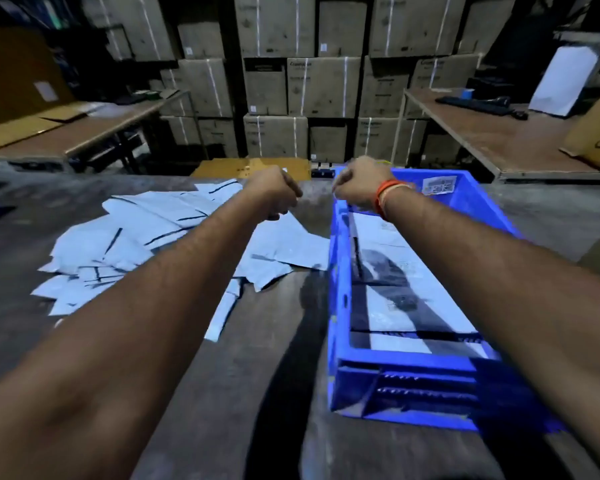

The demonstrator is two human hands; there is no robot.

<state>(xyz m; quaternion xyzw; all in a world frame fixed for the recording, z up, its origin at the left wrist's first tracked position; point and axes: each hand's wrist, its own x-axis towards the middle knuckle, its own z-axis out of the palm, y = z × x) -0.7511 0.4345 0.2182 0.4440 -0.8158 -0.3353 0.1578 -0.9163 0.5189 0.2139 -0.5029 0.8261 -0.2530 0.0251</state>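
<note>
A dim storeroom walled with strapped cardboard cartons [321,86] lies beyond a dark, worn worktable [257,375]. On its left half sprawls a loose pile of white poly mailers [146,230], overlapping at all angles. On the right stands a blue plastic crate [336,271], long side running near to far, with labelled mailers [395,237] lying flat inside.

Both arms stretch towards the far edge. The left hand [274,194] hangs over the far right fringe of the pile, and the right hand [357,185], with an orange thread band [383,199] at the wrist, is above the crate's far left corner. Each is bent down at the wrist with the fingers curled under and the back turned to the camera. Nothing shows in either fist.

The step looks like fetching the next mailer for the crate. To do it well:
- Uncurl the left hand before lowering it.
- Pinch only the topmost sheet by a free corner, since these slick bags cling and drag neighbours along.
- Lift clear of the crate's left wall.
- Lay it flat and square on the stack inside, label up.
</note>
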